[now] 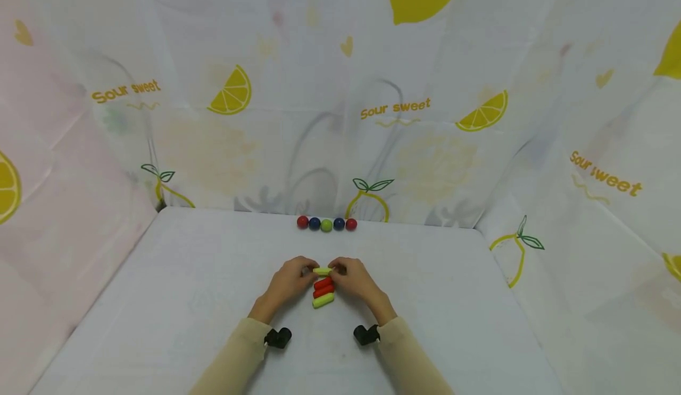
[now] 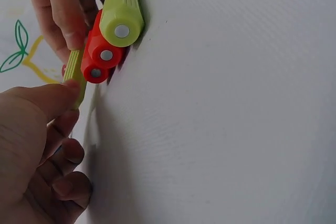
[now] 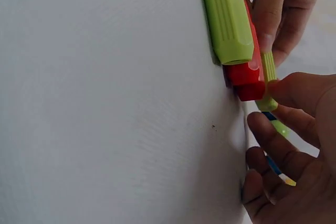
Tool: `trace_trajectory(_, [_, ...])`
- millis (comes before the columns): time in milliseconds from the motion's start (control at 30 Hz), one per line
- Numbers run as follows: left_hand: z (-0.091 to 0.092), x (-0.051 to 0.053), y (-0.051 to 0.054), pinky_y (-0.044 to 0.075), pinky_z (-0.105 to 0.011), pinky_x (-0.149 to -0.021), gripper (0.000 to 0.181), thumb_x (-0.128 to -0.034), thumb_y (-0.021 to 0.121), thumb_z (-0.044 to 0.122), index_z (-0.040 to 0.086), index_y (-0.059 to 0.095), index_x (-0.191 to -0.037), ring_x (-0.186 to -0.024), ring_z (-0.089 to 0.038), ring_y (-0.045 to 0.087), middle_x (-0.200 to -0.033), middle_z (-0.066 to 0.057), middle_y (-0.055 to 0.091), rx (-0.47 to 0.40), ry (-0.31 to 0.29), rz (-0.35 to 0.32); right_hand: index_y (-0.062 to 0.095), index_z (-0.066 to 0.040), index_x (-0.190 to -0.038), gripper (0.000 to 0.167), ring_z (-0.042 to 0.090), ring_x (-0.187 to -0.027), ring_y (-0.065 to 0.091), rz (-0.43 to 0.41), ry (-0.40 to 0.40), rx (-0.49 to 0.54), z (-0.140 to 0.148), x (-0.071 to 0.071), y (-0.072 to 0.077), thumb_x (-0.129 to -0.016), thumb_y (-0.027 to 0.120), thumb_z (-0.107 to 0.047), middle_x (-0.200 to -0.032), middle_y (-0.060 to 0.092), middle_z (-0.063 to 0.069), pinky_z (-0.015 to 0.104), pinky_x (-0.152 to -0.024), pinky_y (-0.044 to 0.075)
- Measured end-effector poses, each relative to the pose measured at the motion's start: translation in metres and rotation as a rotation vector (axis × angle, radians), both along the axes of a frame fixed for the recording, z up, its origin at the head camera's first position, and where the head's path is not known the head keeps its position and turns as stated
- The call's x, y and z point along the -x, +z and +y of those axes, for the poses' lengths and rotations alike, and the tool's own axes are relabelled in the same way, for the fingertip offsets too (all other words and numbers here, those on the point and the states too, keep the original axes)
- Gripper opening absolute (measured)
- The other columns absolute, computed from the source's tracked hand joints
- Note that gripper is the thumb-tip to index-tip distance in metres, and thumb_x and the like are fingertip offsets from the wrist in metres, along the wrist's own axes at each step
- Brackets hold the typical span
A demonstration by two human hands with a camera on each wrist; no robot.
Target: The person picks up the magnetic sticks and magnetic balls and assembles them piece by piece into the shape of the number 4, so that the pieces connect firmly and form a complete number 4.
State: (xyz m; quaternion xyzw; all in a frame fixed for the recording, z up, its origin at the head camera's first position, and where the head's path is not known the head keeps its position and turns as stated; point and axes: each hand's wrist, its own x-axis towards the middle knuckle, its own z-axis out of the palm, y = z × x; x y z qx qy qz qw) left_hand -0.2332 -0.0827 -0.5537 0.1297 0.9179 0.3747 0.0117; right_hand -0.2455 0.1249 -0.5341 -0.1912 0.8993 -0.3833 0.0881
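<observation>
Left hand (image 1: 290, 277) and right hand (image 1: 353, 277) each pinch an end of the far green rod (image 1: 322, 271) by thumb and finger, other fingers loosely bent; the two-ended hold apparently keeps it steady. It lies just beyond two red rods (image 1: 323, 284), near green rod (image 1: 323, 300) beside them

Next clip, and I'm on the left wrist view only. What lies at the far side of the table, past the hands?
Observer: The head view shows a row of five balls near the back edge of the table: red, blue, green, blue, red.

Operator: What covers the forearms?

Observer: Beige sleeves, seen in the head view.

Operator: And how does the right hand meet the green piece?

Observer: In the right wrist view, the right hand has its thumb against the green piece, near its right end.
</observation>
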Motion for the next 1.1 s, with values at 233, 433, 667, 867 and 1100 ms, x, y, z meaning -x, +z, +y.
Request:
trace_trajectory(233, [-0.001,0.008,0.003,0.055,-0.037,-0.083,0.02,-0.094,0.075,0.013,0.011,0.076,-0.114,-0.09,-0.015,0.061,-0.111,-0.004,0.072,-0.034,-0.006,-0.006,0.07,-0.009,-0.118,0.021,0.014,-0.089,0.058,-0.027,-0.021,0.002,0.001,0.003,0.004,-0.099,0.065,-0.017,-0.097,0.067,0.001,0.03,-0.083,0.051])
trace_trajectory(433, [0.001,0.019,0.01,0.055,-0.036,-0.083,0.02,-0.0943,0.075,0.014,0.012,0.076,-0.114,-0.089,-0.015,0.06,-0.11,-0.004,0.071,-0.023,-0.019,0.011,0.068,-0.007,-0.119,0.021,0.015,-0.091,0.061,-0.001,-0.009,-0.001,0.002,0.012,0.009,-0.1,0.067,-0.015,-0.102,0.069,0.004,0.027,-0.081,0.054])
trace_trajectory(667, [0.004,0.032,0.017,0.056,-0.04,-0.089,0.023,-0.0921,0.077,0.012,0.011,0.075,-0.115,-0.094,-0.019,0.063,-0.107,-0.004,0.072,0.008,-0.027,0.024,0.069,-0.006,-0.117,0.02,0.019,-0.095,0.064,0.044,0.0,-0.006,0.003,0.026,0.012,-0.098,0.069,-0.011,-0.106,0.071,0.007,0.029,-0.081,0.056])
trace_trajectory(867, [0.006,0.042,0.011,0.055,-0.039,-0.087,0.022,-0.0923,0.077,0.012,0.011,0.076,-0.114,-0.091,-0.017,0.062,-0.107,-0.003,0.073,-0.003,-0.014,0.013,0.069,-0.005,-0.116,0.019,0.017,-0.091,0.063,0.064,0.005,-0.041,0.004,0.038,0.005,-0.098,0.068,-0.009,-0.102,0.07,0.008,0.031,-0.084,0.055])
trace_trajectory(1100, [0.008,0.047,0.006,0.055,-0.042,-0.092,0.023,-0.0918,0.078,0.012,0.01,0.076,-0.115,-0.096,-0.02,0.065,-0.109,-0.005,0.074,-0.016,0.02,0.006,0.07,-0.004,-0.115,0.018,0.017,-0.091,0.063,0.07,-0.005,-0.05,0.002,0.047,-0.003,-0.099,0.068,-0.01,-0.103,0.07,0.009,0.033,-0.084,0.055])
